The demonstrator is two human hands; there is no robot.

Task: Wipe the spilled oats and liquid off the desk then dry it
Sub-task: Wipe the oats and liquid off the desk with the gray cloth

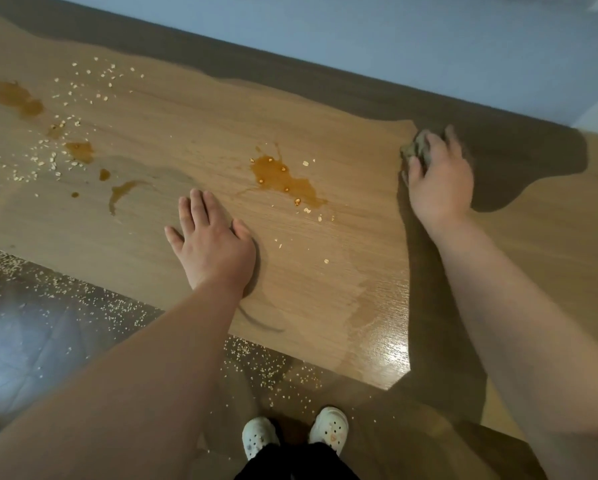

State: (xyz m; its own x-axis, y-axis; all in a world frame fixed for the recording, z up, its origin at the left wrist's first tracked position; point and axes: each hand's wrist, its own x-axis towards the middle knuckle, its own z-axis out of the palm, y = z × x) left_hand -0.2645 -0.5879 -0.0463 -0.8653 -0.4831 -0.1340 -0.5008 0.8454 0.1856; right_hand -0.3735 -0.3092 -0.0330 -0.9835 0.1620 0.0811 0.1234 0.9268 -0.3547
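Note:
A wooden desk (325, 109) carries brown liquid and scattered oats. One brown puddle (280, 178) with a few oats in it lies mid-desk, between my hands. More brown puddles (17, 98) and many loose oats (48, 157) spread over the left part. My left hand (211, 244) rests flat on the desk, fingers straight, just left of the middle puddle. My right hand (439, 174) grips a crumpled grey-green cloth (417, 147) and presses it on the desk to the right of that puddle. A wet sheen (384, 337) shows near the front edge.
Many oats (93, 299) lie on the glossy floor below the desk's front edge. My feet in white clogs (294, 434) stand close to the desk. A pale wall (394, 39) runs behind the desk's far edge.

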